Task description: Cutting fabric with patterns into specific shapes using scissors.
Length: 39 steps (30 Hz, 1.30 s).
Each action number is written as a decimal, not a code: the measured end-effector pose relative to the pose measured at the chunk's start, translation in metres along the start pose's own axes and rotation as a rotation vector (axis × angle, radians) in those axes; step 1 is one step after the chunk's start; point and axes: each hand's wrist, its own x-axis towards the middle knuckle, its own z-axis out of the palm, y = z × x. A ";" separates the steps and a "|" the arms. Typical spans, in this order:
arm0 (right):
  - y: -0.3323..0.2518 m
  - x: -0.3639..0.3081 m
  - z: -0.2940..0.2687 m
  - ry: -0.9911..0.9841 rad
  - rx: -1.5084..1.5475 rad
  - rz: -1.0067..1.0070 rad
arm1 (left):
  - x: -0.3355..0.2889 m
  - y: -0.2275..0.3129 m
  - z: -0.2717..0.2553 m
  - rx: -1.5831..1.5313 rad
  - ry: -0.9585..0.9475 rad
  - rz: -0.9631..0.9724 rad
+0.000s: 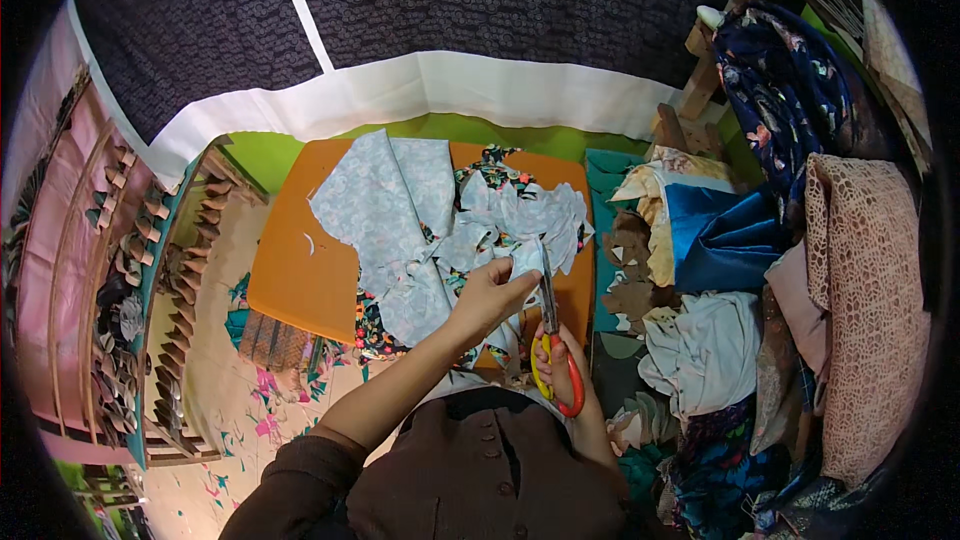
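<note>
My left hand (487, 297) pinches a small pale piece of fabric (525, 258) between thumb and fingers, above the near right part of an orange table. My right hand (574, 365) is closed round the handles of a pair of scissors (549, 312) with red and yellow grips. The blades point away from me, along the right edge of the held piece; whether they are parted is too small to tell. Beyond both hands lies a large light-blue patterned cloth (375, 230), with crumpled scraps (495, 210) beside it. Dark floral fabric (370, 325) shows beneath.
The orange table (290, 250) has a raised rim. On the right are piled cloths, among them a blue satin piece (715, 240), a white bundle (705, 350) and a pink lacy roll (865, 310). Shoe racks (180, 320) stand at left. Pink and green scraps (265, 390) litter the floor.
</note>
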 end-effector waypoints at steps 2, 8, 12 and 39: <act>0.005 -0.001 0.002 0.006 0.014 -0.045 | 0.001 -0.001 0.001 0.054 0.016 0.027; 0.028 -0.001 -0.008 -0.013 0.098 -0.096 | -0.007 0.004 0.014 -0.058 0.065 0.052; 0.025 -0.003 -0.002 -0.026 -0.078 -0.144 | -0.005 -0.011 0.011 0.016 0.060 0.034; 0.012 0.001 0.011 -0.259 0.022 0.055 | -0.023 -0.002 -0.021 -0.138 0.067 0.162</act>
